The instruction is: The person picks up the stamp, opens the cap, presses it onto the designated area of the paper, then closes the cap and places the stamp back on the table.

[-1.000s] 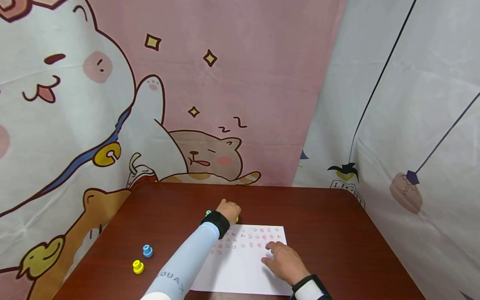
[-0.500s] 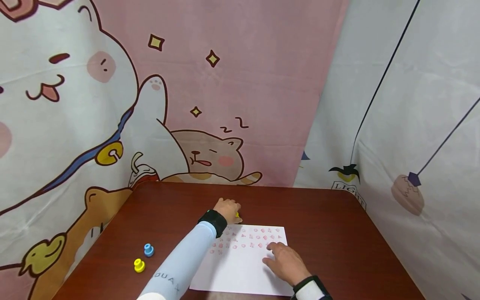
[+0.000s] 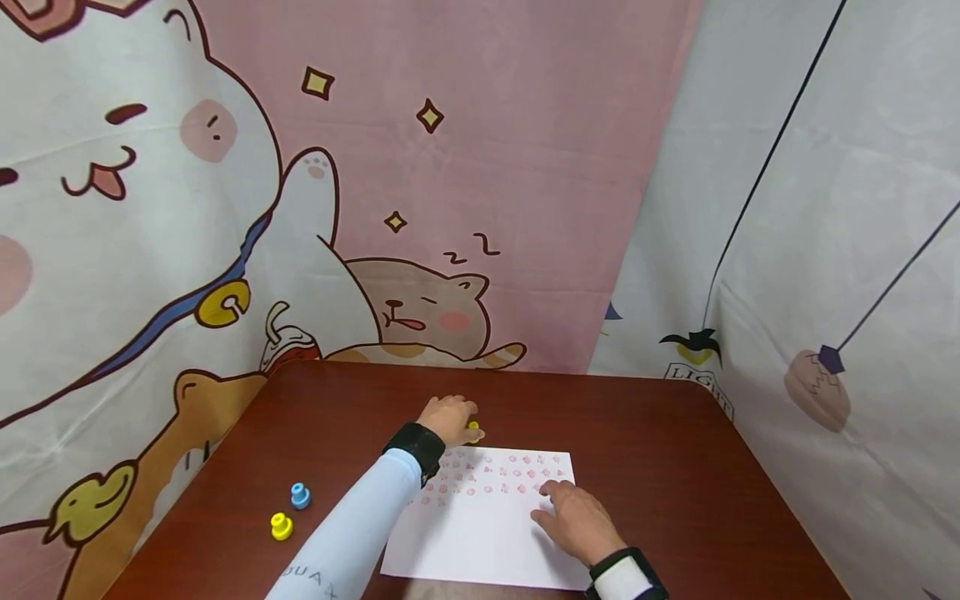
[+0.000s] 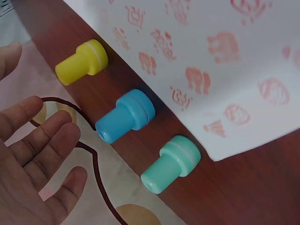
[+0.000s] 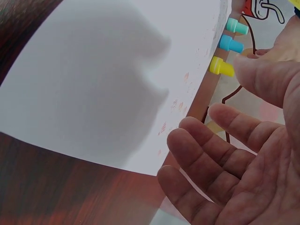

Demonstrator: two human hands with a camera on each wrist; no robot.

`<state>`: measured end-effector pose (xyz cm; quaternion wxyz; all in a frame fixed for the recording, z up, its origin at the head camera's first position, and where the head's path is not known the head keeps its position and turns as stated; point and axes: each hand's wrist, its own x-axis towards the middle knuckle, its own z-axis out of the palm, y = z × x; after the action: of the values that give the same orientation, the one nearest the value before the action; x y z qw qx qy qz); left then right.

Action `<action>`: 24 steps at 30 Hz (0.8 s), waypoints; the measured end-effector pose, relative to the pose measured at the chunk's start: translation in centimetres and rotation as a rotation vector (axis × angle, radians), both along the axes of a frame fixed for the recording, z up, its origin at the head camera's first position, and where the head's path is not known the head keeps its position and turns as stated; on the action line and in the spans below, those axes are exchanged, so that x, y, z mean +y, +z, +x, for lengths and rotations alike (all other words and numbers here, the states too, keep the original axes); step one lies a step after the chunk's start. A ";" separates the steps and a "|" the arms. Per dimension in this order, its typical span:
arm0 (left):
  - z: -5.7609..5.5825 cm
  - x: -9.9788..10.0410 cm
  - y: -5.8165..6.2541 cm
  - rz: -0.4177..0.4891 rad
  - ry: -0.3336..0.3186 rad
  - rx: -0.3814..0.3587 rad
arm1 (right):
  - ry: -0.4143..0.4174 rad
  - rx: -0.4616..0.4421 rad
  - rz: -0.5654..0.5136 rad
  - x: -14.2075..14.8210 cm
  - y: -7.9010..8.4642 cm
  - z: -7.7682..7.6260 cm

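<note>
My left hand (image 3: pixel 448 419) is over the far side of the table, fingers apart and loosely bent, holding nothing. Close to it, in the left wrist view, a yellow stamp (image 4: pixel 82 62), a blue stamp (image 4: pixel 125 116) and a mint green stamp (image 4: pixel 171 164) stand in a row along the far edge of a white sheet of paper (image 3: pixel 480 546). In the head view the hand hides the blue and green ones. Rows of small red prints (image 3: pixel 517 473) cover the sheet's far part. My right hand (image 3: pixel 581 523), also holding nothing, hovers at the sheet's right edge, fingers relaxed.
Another blue stamp (image 3: pixel 300 496) and another yellow stamp (image 3: pixel 281 526) stand on the brown table (image 3: pixel 697 500) to the left of my left forearm. A cartoon-printed cloth (image 3: pixel 525 167) hangs behind the table.
My left hand has drawn a little left and its fingers have spread, showing more of the far yellow stamp and covering the green one. The right hand stays about where it was.
</note>
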<state>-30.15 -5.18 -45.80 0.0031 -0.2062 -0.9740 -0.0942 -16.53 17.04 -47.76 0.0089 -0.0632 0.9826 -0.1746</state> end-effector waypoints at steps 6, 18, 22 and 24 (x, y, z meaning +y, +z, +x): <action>0.9 -0.6 -0.3 0.040 0.003 0.031 | -0.017 -0.056 0.007 -0.1 0.0 -0.1; 3.2 -2.6 -0.8 0.171 0.053 0.060 | -0.005 -0.040 -0.002 -0.1 0.3 0.2; 4.3 -3.5 -1.0 0.200 0.076 0.093 | 0.003 -0.027 -0.004 -0.2 0.5 0.3; 4.8 -3.9 -1.1 0.202 0.085 0.103 | 0.008 -0.018 0.000 -0.2 0.5 0.4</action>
<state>-25.35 -9.08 -46.91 0.0779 -0.1679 -0.9659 -0.1810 -16.17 16.85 -47.28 0.0182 -0.0657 0.9822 -0.1753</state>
